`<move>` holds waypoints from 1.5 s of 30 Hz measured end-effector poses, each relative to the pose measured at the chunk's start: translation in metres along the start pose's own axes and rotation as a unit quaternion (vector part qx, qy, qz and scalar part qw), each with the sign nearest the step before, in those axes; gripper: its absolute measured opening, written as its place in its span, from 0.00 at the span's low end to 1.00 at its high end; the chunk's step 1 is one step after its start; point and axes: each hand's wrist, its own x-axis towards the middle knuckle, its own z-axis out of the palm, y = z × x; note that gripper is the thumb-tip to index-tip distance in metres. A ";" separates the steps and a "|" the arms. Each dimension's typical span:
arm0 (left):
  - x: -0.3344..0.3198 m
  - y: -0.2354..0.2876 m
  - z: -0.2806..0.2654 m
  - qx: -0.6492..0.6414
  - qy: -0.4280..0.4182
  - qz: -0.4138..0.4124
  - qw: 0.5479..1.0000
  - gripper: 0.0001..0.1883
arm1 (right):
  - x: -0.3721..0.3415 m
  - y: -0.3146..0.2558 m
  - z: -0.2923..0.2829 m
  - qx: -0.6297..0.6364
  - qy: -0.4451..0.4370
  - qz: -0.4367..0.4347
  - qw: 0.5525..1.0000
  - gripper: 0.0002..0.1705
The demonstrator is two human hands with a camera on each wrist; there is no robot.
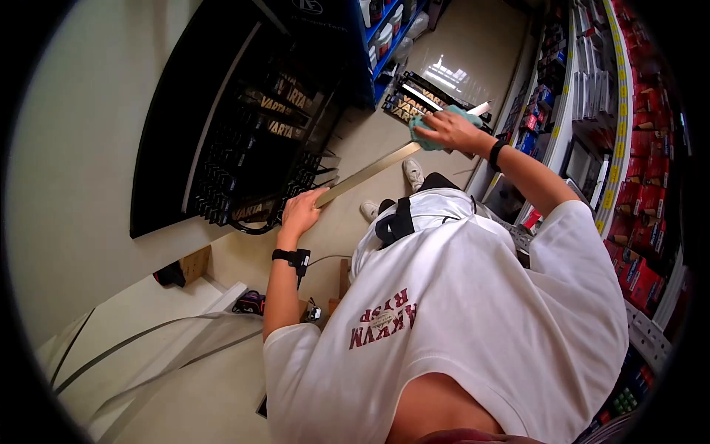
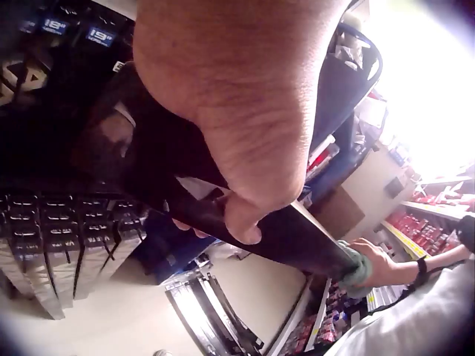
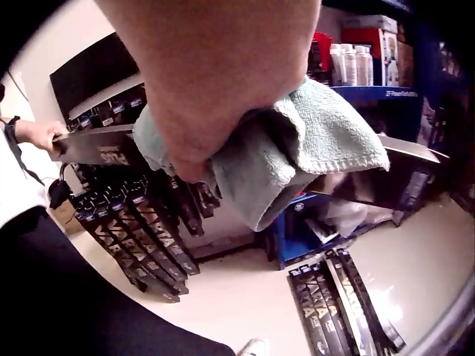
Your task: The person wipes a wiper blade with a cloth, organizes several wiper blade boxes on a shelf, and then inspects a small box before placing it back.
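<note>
A long, slim black box (image 1: 373, 170) slants across in front of the body, its narrow pale edge turned up in the head view. My left hand (image 1: 299, 213) grips its near end, with the thumb over one face in the left wrist view. Further along, my right hand (image 1: 452, 129) holds a pale green cloth (image 3: 256, 178) folded around the box. The box's far end (image 3: 393, 174) sticks out past the cloth in the right wrist view. Cloth and hand hide the stretch of box beneath them.
Similar VARTA boxes (image 3: 133, 237) hang in rows on a black display rack (image 1: 174, 148) at the left. Several more boxes (image 3: 323, 308) lie on the floor. Blue shelves (image 3: 371, 94) with bottles stand ahead; shelves of red packages (image 1: 643, 200) line the right side.
</note>
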 end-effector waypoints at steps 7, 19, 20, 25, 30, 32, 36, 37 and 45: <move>-0.006 -0.012 -0.009 0.032 -0.001 -0.017 0.999 0.26 | -0.035 0.032 -0.008 -0.019 -0.018 0.030 0.999 0.30; 0.014 -0.020 -0.004 0.188 0.089 0.021 0.978 0.31 | 0.012 0.016 -0.005 0.066 -0.096 0.063 0.991 0.47; 0.017 -0.015 -0.003 0.195 0.095 -0.001 0.976 0.29 | 0.019 0.013 -0.002 0.100 -0.089 0.055 0.989 0.50; 0.033 0.006 0.001 0.261 0.141 0.017 0.955 0.27 | 0.072 -0.018 0.010 0.226 -0.057 0.013 0.972 0.53; 0.049 0.018 0.018 0.343 0.208 0.063 0.914 0.24 | 0.137 -0.047 0.012 0.261 -0.097 -0.023 0.960 0.55; 0.052 0.022 0.019 0.366 0.249 0.076 0.894 0.22 | 0.155 -0.056 0.006 0.303 -0.088 -0.030 0.948 0.55; 0.045 0.027 0.009 0.391 0.255 0.071 0.882 0.22 | 0.170 -0.061 0.013 0.339 -0.085 -0.002 0.937 0.48; 0.044 0.025 0.009 0.394 0.267 0.060 0.878 0.24 | 0.170 -0.062 0.012 0.340 -0.085 -0.003 0.936 0.48; 0.029 0.019 0.011 0.356 0.300 0.044 0.884 0.24 | 0.154 -0.057 0.017 0.448 -0.093 0.007 0.889 0.39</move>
